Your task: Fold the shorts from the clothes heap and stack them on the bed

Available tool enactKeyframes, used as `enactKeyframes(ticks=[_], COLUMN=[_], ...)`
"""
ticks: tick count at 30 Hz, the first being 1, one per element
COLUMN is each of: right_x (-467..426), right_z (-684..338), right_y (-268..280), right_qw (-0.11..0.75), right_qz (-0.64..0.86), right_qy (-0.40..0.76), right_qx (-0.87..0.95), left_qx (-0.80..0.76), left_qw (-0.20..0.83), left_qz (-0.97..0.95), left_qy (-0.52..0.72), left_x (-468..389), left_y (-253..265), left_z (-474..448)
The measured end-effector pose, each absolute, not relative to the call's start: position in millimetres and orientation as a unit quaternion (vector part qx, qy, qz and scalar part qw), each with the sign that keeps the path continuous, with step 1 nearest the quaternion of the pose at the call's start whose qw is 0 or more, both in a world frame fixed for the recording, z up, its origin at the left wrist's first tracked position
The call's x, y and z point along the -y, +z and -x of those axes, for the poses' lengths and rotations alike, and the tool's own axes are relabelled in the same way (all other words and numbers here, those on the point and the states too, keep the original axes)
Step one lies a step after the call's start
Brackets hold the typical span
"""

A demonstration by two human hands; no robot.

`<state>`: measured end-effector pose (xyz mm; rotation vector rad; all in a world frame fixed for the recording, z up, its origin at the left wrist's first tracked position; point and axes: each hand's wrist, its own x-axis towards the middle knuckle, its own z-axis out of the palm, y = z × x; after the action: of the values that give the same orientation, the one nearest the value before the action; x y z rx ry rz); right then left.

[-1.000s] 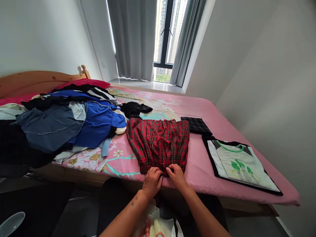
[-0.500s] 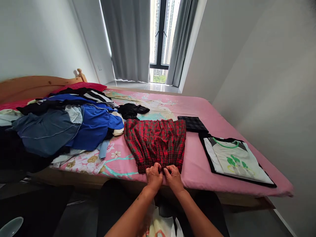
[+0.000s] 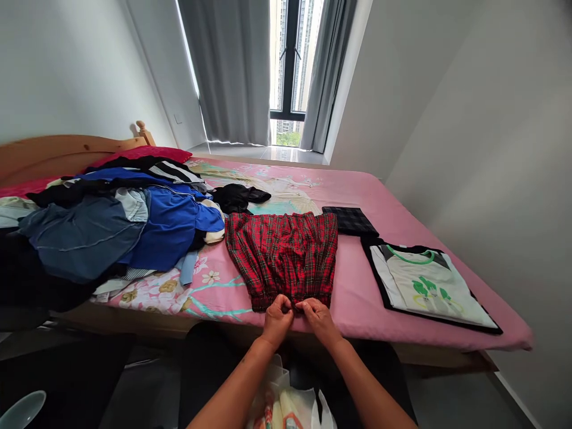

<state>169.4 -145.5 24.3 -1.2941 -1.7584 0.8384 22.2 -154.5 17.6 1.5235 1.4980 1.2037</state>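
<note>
A red plaid garment with a gathered elastic waistband lies spread on the pink bed sheet, its waistband at the bed's near edge. My left hand pinches the middle of that band between thumb and fingers. Close beside it, my right hand grips the same band just to the right. The fingertips of both hands nearly meet, and what lies between them is too small to make out. Beyond the garment's right side is a folded dark checked cloth.
A large heap of clothes covers the bed's left side. Folded shirts, the top one white with green prints, are stacked at the right. A black garment lies behind. Below my arms is a plastic bag; a bowl stands lower left.
My hands stay at the waistband, with the right hand's fingers shifting slightly and both wrists moving a little apart. The garment lies almost the same; the view has tilted slightly.
</note>
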Motion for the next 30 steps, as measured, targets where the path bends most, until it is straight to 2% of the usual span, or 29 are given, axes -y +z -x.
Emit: enactKeyframes(ticks=[6,12,30], right_x=[139.3,145.9,114.5], right_z=[-171.0,-164.9,-173.5], right_y=[24.9,25.7,33.8], right_qw=[0.357,0.365,0.307], right_qz=[0.508,0.517,0.481], right_qy=[0.330,0.304,0.447], right_qx=[0.711,0.712,0.689], left_qx=[-0.551,-0.537,-0.569], left_qw=[0.384,0.412,0.292], left_qz=[-0.578,-0.585,-0.642], left_qy=[0.464,0.447,0.423], left_x=[154.1,148.9,150.6], left_y=[17.4,19.3,23.5], left_z=[-18.4,-13.4,-17.7])
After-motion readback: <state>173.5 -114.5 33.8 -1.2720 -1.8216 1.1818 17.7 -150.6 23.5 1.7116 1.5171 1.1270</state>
